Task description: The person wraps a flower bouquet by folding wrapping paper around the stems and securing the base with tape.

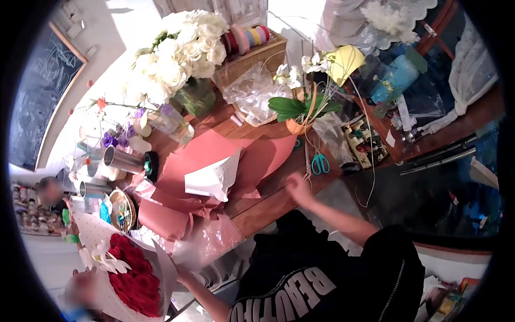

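Observation:
At the lower left, my left hand [182, 275] grips the edge of a bouquet of red roses [134, 276] in white dotted wrapping paper [167, 271]; the wrap hides most of its fingers. White flowers [104, 258] sit beside the roses. My right hand [298, 189], a little blurred, is over the table's front edge, fingers loosely apart and nothing visible in them. Just beyond it lie teal-handled scissors [320, 163] and a slimmer tool [307, 161]. Reddish-pink wrapping paper [185, 158] spreads across the wooden table [257, 214], with a white sheet [212, 177] on top.
White roses [182, 48] stand in a glass vase [196, 99] at the back. Nearby are a ribbon basket [257, 59], a potted orchid [300, 126], a metal cup [120, 158] and a tool box [367, 142]. Two people [51, 188] [80, 292] are at the left.

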Motion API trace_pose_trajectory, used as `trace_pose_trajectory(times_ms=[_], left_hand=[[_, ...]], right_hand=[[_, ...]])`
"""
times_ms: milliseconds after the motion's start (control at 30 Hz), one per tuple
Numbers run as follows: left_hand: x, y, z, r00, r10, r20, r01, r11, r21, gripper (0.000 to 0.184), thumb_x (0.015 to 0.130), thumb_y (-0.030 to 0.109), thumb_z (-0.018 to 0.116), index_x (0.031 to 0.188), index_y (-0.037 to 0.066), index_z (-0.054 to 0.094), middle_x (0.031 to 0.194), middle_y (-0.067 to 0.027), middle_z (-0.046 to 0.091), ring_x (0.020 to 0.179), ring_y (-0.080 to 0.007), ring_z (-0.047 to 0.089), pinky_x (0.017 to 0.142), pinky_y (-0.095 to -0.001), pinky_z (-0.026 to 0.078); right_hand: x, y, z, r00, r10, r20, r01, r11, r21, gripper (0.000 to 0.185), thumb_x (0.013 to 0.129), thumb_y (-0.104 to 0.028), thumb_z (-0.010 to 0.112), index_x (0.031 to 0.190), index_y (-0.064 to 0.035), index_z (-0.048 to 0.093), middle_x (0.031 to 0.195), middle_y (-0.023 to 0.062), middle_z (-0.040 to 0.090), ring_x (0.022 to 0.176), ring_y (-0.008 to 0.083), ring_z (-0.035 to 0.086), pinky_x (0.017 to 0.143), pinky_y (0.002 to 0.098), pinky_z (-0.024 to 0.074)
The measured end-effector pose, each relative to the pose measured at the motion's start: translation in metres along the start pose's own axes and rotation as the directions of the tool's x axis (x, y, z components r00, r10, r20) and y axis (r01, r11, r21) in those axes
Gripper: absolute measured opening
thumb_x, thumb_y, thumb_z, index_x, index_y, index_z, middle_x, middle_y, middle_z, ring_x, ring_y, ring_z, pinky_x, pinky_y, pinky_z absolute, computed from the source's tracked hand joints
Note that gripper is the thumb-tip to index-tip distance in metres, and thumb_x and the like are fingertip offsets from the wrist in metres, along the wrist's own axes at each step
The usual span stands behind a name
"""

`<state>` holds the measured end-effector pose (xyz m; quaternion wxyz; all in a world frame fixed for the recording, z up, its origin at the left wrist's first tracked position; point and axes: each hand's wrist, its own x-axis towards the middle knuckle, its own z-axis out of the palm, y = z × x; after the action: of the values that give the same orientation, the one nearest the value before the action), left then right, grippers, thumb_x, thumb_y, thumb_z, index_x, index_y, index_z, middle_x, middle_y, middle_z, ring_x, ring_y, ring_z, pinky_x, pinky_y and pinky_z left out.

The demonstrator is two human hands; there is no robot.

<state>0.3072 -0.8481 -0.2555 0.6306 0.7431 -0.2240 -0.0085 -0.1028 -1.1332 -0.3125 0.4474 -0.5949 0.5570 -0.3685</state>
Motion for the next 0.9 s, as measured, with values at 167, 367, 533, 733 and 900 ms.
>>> trace_pose_trajectory(times_ms=[167,367,533,733,900], left_hand=[[0.019,0.067,0.003,1.0,-0.011,-0.013,0.013,0.99,0.143,0.018,0.091,0.02,0.052,0.089,0.003,0.057,0.095,-0.0036,0.051,0.097,-0.0173,0.046,0.09,-0.0335,0.038],[0.026,0.061,-0.027,0.999,0.031,0.043,-0.034,0.997,0.063,0.017,0.081,0.009,0.053,0.096,0.001,0.056,0.1,-0.0118,0.054,0.093,-0.0258,0.051,0.09,-0.0395,0.042],[0.019,0.114,-0.005,0.959,-0.283,-0.011,0.27,0.927,-0.26,0.021,0.089,0.025,0.055,0.086,0.004,0.058,0.095,-0.007,0.055,0.09,-0.0194,0.054,0.085,-0.0364,0.046],[0.018,0.13,0.002,0.94,-0.34,-0.039,0.306,0.886,-0.348,0.023,0.092,0.027,0.053,0.087,0.005,0.058,0.091,-0.005,0.054,0.087,-0.0165,0.054,0.082,-0.0339,0.047],[0.015,0.094,-0.011,0.993,-0.101,0.062,0.108,0.987,-0.122,0.017,0.091,0.022,0.054,0.092,0.006,0.058,0.091,-0.0041,0.054,0.088,-0.0156,0.053,0.082,-0.0316,0.045]], right_hand=[[0.085,0.047,-0.025,0.979,-0.205,-0.023,0.137,0.731,-0.668,0.031,0.071,-0.002,0.061,0.102,-0.0006,0.057,0.1,0.0165,0.062,0.092,0.0333,0.061,0.08,0.0405,0.0484],[0.079,0.018,0.123,0.988,0.082,-0.128,-0.078,0.996,0.039,0.066,0.068,0.005,0.056,0.131,0.0001,0.036,0.119,0.0224,0.053,0.107,0.0356,0.055,0.094,0.0391,0.0445],[0.052,-0.048,0.143,0.981,-0.044,-0.189,0.081,0.978,0.192,0.061,0.069,0.013,0.049,0.128,-0.0029,0.039,0.116,0.0169,0.052,0.094,0.0277,0.059,0.082,0.0371,0.0494],[0.1,0.037,0.08,0.97,-0.228,-0.08,0.115,0.73,-0.673,0.037,0.067,-0.001,0.062,0.103,-0.0009,0.054,0.116,0.0196,0.048,0.11,0.0384,0.045,0.097,0.0519,0.0361],[0.114,0.072,0.053,0.96,-0.271,0.065,0.254,0.755,-0.604,0.024,0.085,-0.006,0.049,0.107,0.0012,0.052,0.12,0.0226,0.05,0.109,0.0409,0.048,0.092,0.0468,0.0436]])
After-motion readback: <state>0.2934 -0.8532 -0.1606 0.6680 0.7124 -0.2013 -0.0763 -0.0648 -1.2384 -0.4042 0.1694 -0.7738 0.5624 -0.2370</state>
